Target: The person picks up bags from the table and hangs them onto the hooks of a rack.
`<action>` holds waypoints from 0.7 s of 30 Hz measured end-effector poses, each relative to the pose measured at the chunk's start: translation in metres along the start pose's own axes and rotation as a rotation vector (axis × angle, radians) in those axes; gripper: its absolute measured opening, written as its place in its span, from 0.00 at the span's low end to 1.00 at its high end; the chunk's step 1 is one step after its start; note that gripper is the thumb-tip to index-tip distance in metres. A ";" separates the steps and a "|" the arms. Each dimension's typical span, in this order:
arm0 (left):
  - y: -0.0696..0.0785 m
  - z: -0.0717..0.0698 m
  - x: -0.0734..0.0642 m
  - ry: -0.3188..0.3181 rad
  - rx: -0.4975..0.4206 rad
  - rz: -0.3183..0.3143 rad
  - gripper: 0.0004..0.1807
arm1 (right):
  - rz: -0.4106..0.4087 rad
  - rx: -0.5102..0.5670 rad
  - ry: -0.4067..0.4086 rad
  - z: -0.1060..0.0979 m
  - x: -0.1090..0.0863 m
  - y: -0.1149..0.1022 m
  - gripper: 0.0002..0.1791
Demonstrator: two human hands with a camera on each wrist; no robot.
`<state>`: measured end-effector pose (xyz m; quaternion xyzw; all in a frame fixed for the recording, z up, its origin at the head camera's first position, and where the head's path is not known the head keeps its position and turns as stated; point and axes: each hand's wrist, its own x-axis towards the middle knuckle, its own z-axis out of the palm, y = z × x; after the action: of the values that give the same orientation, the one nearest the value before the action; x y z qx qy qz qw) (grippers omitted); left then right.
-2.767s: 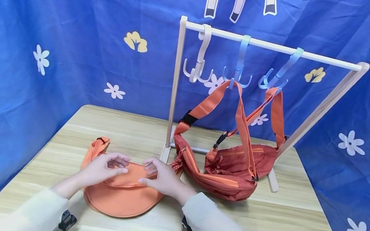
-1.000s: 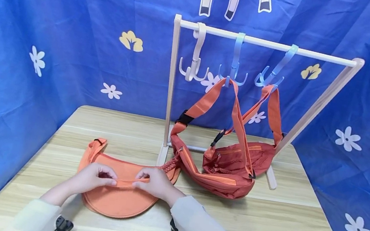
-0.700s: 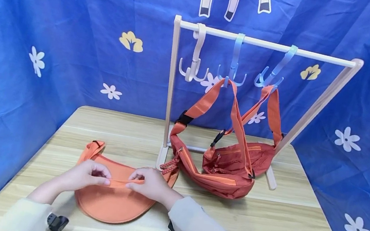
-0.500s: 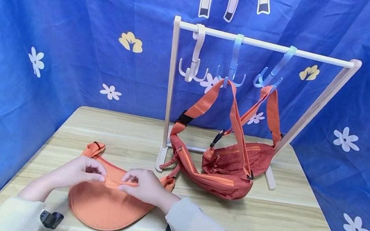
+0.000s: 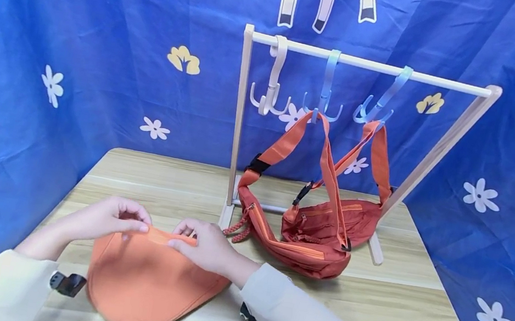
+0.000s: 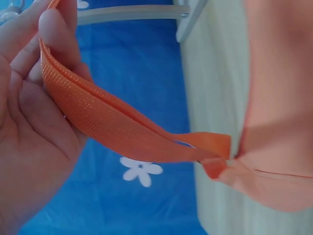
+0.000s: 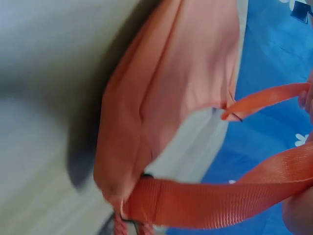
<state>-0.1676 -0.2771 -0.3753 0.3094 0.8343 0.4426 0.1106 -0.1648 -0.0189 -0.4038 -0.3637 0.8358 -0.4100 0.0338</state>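
An orange waist bag (image 5: 144, 282) hangs tilted from its strap, with its plain side facing me. Whether its lower edge touches the table cannot be told. My left hand (image 5: 111, 221) pinches the strap (image 6: 112, 122) between thumb and fingers on the left. A short way to the right, my right hand (image 5: 209, 250) pinches the same strap, leaving a short span of webbing between the two hands. In the right wrist view the strap (image 7: 220, 203) runs from the bag's end to the hand, which is mostly cut off at the frame's edge.
A rack (image 5: 367, 63) stands on the table (image 5: 393, 319) with a white hook (image 5: 273, 82) and two blue hooks on its bar. The middle blue hook (image 5: 327, 82) bears a red waist bag (image 5: 296, 249); the right one (image 5: 389, 94) bears another (image 5: 366, 218).
Both hands, apart from the strap at first, took hold of it. They drew it toward me and to the left, then rose, lifting and tilting the bag away from the rack.
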 end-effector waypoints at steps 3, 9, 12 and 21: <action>0.011 -0.004 0.008 0.018 0.034 -0.013 0.02 | -0.007 0.006 0.027 -0.012 0.002 -0.005 0.07; 0.030 -0.012 0.022 0.063 0.097 -0.010 0.02 | -0.017 -0.018 0.078 -0.033 0.004 -0.015 0.06; 0.039 -0.016 0.029 0.091 0.125 0.005 0.01 | -0.005 -0.024 0.087 -0.043 0.006 -0.019 0.06; 0.067 -0.031 0.049 0.137 0.180 -0.055 0.04 | -0.015 -0.035 0.135 -0.072 0.012 -0.032 0.06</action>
<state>-0.1927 -0.2400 -0.2989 0.2643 0.8844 0.3828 0.0371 -0.1802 0.0085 -0.3301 -0.3420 0.8404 -0.4192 -0.0322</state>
